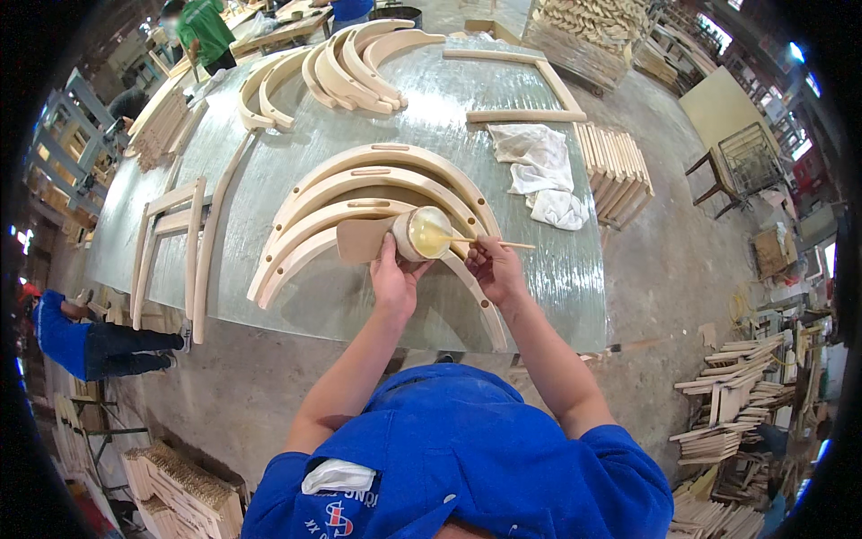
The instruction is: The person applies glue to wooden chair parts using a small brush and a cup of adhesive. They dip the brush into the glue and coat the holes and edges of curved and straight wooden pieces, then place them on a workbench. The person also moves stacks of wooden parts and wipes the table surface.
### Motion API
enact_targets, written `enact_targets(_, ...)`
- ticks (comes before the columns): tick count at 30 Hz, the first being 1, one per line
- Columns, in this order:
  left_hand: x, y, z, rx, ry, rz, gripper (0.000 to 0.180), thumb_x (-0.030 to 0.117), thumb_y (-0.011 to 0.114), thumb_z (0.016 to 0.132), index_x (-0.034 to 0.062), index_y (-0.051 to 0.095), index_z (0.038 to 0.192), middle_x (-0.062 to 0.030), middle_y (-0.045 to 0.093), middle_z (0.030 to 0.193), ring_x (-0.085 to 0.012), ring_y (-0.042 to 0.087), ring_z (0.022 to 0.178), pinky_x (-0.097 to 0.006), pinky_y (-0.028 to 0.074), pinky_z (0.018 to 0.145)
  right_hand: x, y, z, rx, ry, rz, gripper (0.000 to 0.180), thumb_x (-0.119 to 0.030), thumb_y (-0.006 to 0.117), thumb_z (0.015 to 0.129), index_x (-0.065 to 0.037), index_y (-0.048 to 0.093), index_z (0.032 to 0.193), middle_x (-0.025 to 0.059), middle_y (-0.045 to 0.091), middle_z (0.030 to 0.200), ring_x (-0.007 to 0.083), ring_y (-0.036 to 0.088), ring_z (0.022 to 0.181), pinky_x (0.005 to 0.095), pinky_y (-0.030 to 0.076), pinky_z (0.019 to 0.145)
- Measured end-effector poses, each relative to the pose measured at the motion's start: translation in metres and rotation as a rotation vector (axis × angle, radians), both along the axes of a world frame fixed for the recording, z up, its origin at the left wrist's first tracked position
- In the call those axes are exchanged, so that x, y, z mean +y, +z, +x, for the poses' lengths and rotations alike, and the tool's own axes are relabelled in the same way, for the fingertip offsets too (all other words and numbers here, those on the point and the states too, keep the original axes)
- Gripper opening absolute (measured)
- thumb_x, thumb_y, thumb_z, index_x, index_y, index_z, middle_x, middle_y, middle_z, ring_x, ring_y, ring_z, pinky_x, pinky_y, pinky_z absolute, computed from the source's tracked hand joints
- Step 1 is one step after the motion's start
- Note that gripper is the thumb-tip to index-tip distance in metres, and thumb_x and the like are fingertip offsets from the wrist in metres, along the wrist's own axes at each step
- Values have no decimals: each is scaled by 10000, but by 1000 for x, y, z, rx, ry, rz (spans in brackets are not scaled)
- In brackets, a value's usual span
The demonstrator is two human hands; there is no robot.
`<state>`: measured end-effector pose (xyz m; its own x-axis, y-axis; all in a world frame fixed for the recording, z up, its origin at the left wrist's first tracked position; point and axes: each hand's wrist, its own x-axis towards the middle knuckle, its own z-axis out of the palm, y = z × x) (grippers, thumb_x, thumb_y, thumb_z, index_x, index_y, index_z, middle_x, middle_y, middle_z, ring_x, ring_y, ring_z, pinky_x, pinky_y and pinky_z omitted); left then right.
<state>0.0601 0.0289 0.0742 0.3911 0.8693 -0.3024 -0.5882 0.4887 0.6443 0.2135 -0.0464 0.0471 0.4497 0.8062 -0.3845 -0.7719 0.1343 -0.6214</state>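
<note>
My left hand (393, 280) is closed around a small round pot (403, 235) of pale yellow, glue-like stuff, tilted so its mouth shows. Beside the pot, a flat brown piece (361, 240) sticks out to the left; whether it is joined to the pot I cannot tell. With closed fingers, my right hand (495, 269) grips a thin wooden stick (518, 244), its far end inside the pot. Under both hands lie several curved wooden parts (316, 186), nested as arches, with holes and slots along their edges.
A plastic-covered table (561, 296) carries more curved parts (355, 72), wooden frames (196, 238), an open three-sided frame (530, 116) and white rags (534, 162). Stacked slats (615, 175) stand off its right edge. A person in blue (72, 341) is at left, another in green (205, 36) behind.
</note>
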Motion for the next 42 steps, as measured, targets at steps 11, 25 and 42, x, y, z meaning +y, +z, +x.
enact_targets(11,5,-25,-26,71,32,-58,400,325,423,944,57,434,1241,-123,505,1198,-280,531,1074,-471,496,845,-30,38,48,-1093,-104,-184,196,-152,627,849,-45,511,731,60,596,638,107,573,585,243,465,538)
enact_targets(25,0,-47,-57,56,96,-72,386,290,449,935,58,387,1236,-130,472,1217,-272,524,1076,-488,523,817,-4,33,30,-1861,222,-249,216,-207,573,827,-11,533,746,186,554,657,372,556,640,420,441,583)
enact_targets(42,-3,-42,-60,81,86,-67,373,314,420,949,71,434,1232,-110,508,1191,-262,522,1081,-471,519,809,9,38,36,-1855,363,-327,215,-198,556,814,16,566,796,224,587,713,383,583,688,431,455,637)
